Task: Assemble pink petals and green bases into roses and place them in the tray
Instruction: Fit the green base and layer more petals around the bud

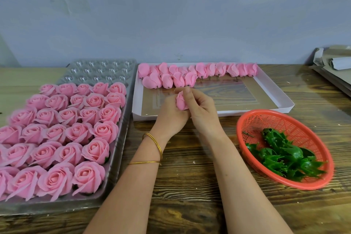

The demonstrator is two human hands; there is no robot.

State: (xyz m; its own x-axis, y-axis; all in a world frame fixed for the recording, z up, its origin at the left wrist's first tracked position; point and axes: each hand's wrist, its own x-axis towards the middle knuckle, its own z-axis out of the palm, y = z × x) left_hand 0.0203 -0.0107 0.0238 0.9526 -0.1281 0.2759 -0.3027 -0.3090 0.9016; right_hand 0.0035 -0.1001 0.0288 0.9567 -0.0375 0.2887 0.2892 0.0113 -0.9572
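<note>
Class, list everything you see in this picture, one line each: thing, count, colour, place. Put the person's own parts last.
clear plastic tray: one, transparent, table's left
finished roses: roughly thirty, pink, rows in the tray
shallow box: one, white, centre back
petal buds: over a dozen, pink, box's far edge
held petal bud: one, pink, centre
basket: one, red, right
green bases: several, green, in the basket
wooden table: one, brown, underneath everything
cardboard sheets: stack, grey-brown, far right
wall: one, blue-grey, behind
bangles: two, gold, left wrist
left grip: one, holding the bud
right grip: one, holding the bud
</note>
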